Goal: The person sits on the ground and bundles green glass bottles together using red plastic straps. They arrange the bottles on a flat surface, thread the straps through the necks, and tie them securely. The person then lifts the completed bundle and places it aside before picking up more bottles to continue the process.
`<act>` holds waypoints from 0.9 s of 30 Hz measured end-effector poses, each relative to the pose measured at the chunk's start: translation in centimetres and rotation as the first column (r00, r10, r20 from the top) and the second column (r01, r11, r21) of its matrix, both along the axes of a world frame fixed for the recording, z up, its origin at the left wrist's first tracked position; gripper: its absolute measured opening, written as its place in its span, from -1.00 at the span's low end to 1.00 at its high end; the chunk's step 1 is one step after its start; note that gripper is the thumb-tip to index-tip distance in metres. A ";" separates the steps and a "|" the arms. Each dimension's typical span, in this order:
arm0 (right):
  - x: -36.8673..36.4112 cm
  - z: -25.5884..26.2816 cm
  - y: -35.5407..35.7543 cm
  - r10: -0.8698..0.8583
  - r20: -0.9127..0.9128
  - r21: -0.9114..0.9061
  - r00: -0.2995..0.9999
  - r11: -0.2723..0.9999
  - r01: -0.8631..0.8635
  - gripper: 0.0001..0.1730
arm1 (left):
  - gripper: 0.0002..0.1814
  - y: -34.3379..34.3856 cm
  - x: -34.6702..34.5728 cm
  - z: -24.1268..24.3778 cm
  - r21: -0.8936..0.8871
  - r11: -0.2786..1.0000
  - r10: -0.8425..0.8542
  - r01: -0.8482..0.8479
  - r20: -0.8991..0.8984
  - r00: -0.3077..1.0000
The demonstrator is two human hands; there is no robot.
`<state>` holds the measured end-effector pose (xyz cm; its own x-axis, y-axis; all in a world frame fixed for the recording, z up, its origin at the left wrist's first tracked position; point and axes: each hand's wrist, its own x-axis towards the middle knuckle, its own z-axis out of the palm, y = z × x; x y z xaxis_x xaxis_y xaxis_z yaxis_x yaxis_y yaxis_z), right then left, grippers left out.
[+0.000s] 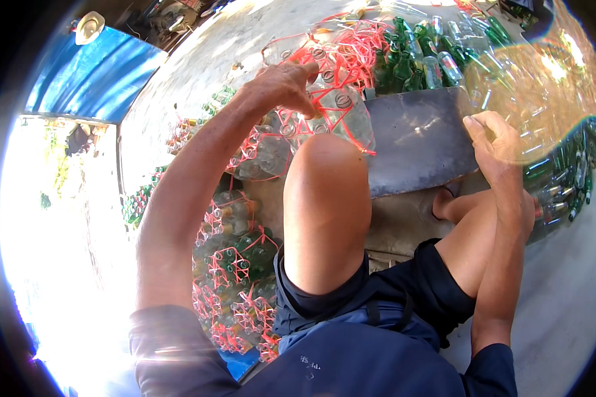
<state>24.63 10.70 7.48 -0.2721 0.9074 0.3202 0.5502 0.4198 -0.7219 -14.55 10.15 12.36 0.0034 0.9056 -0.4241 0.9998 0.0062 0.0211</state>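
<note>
Clear glass bottles (358, 115) stand bundled beyond my raised knee, with pink plastic twine (338, 119) looped around their necks. Over this bundle reaches my left hand (290, 87), its fingers spread and bent near the twine; whether they grip a strand cannot be told. My right hand (494, 134) is by the right edge of a dark, flat board (417, 139), thumb and forefinger close together; anything thin between them is too small to make out. A tangled heap of pink twine (360, 47) lies behind the bundle.
Loose green bottles (402, 69) and clear ones stand beyond the board. More bottles (571, 168) lie at the right. Tied bottle bundles (228, 268) crowd the floor beside my left leg. A blue sheet (94, 74) and a straw hat (90, 28) are at the upper left.
</note>
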 end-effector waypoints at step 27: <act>0.7 -0.9 -0.2 0.084 0.114 0.157 0.990 0.982 -0.101 -0.79 | -0.22 -13.8 -7.4 -0.4 0.083 0.969 0.219 -0.232 0.144 0.965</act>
